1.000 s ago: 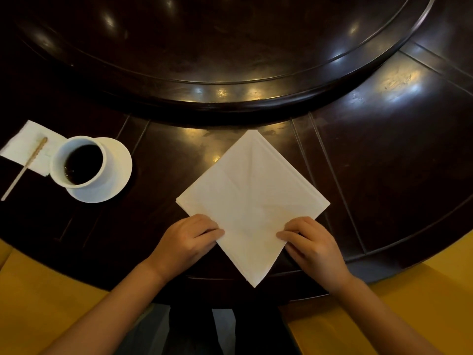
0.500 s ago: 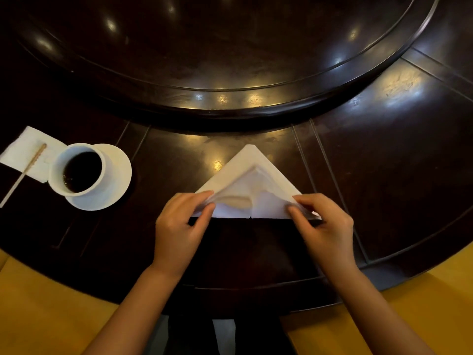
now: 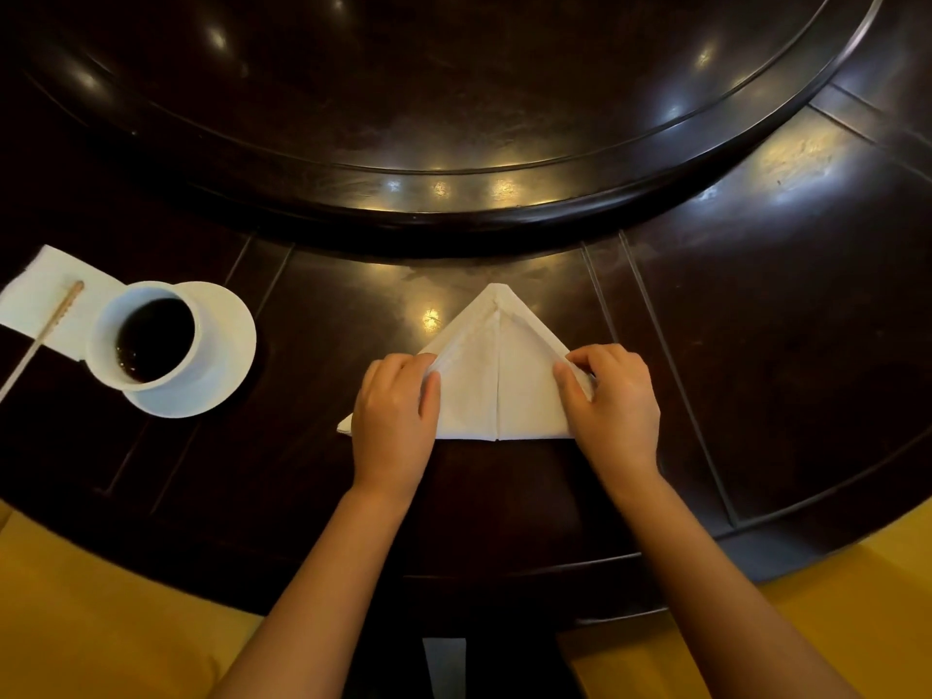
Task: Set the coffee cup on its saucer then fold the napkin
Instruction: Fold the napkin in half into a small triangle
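I see the white napkin (image 3: 497,375) lying at the centre of the frame on the dark wooden table (image 3: 787,315), folded into a triangle with its point toward the top of the frame and its long straight edge toward the bottom. A vertical crease runs down its middle from the point to that edge. The left hand (image 3: 396,416) covers the napkin's left slope, fingers curled narrowly and pinching the layered edge between thumb and fingertips; the napkin's left corner shows just past the hand on the left. The right hand (image 3: 613,401) sits on the right slope in the same way, fingers bent close together and gripping that edge, hiding the right corner. Both forearms run down to the bottom of the frame.

At the left of the frame the white coffee cup (image 3: 143,338) stands on its white saucer (image 3: 222,355), well apart from the napkin. The cup sits toward the saucer's left side and overhangs its rim there; dark coffee fills it. Just left of the cup, at the frame's left edge, a thin stirrer stick (image 3: 43,333) lies diagonally across a small white paper napkin (image 3: 53,290).

Across the upper half of the frame I see the raised round centre of the table (image 3: 454,93), glossy with reflected light spots. Yellow seat fabric (image 3: 101,623) fills the lower corners.
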`<action>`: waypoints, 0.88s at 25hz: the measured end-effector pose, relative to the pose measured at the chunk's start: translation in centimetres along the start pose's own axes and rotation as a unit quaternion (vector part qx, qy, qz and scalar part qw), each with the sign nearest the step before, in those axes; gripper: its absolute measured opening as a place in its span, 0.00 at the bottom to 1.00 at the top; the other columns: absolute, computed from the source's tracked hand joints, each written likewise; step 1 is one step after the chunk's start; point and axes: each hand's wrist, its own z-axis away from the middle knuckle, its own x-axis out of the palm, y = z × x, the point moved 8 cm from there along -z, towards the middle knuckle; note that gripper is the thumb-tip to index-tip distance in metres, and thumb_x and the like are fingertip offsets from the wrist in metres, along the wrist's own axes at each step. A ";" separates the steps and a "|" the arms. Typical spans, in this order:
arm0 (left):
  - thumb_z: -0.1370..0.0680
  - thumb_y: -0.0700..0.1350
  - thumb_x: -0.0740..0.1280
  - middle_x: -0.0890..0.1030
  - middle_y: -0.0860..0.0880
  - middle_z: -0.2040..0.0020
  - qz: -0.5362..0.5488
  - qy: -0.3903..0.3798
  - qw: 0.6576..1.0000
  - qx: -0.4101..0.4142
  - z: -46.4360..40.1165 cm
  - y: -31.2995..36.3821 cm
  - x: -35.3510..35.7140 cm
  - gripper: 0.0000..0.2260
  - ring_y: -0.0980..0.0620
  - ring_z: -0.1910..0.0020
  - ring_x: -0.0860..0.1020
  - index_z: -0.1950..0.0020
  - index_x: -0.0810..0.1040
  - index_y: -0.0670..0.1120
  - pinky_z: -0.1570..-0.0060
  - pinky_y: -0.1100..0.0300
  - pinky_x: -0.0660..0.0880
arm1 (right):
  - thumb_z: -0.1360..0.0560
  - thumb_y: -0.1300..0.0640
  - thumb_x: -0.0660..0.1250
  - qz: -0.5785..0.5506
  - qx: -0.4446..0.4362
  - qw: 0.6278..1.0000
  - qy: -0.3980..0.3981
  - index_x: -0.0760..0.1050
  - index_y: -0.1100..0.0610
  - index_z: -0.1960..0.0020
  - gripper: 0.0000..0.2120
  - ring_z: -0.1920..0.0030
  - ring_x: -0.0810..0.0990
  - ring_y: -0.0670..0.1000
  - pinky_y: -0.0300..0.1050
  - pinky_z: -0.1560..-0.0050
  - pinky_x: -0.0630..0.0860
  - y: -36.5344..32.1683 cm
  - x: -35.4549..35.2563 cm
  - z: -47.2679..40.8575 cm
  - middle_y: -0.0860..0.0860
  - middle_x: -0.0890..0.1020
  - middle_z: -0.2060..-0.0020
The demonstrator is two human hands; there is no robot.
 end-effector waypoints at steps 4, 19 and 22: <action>0.24 0.40 0.65 0.78 0.41 0.47 -0.038 0.020 0.999 -0.001 -0.1 0.4 -0.5 0.12 0.43 0.48 0.75 0.41 0.76 0.39 0.50 0.46 0.75 | 0.26 0.55 0.67 0.029 -0.028 0.999 0.023 0.77 0.57 0.56 0.05 0.57 0.75 0.53 0.47 0.63 0.72 0.0 0.1 -0.1 0.52 0.80 0.59; 0.21 0.53 0.42 0.50 0.48 0.22 -0.249 -0.201 0.912 0.255 -1.9 4.5 7.4 0.25 0.49 0.24 0.45 0.23 0.48 0.52 0.30 0.43 0.50 | 0.21 0.46 0.45 0.186 -0.013 0.980 -0.069 0.47 0.47 0.24 0.26 0.25 0.46 0.55 0.70 0.30 0.46 -1.9 4.9 3.3 0.51 0.52 0.24; 0.21 0.54 0.42 0.50 0.48 0.22 -0.237 -0.213 0.916 0.242 -2.1 4.3 7.4 0.25 0.49 0.24 0.46 0.24 0.48 0.55 0.30 0.43 0.49 | 0.23 0.38 0.46 0.227 0.002 0.969 -0.094 0.46 0.43 0.25 0.28 0.25 0.45 0.58 0.67 0.31 0.43 0.7 4.4 4.5 0.53 0.50 0.24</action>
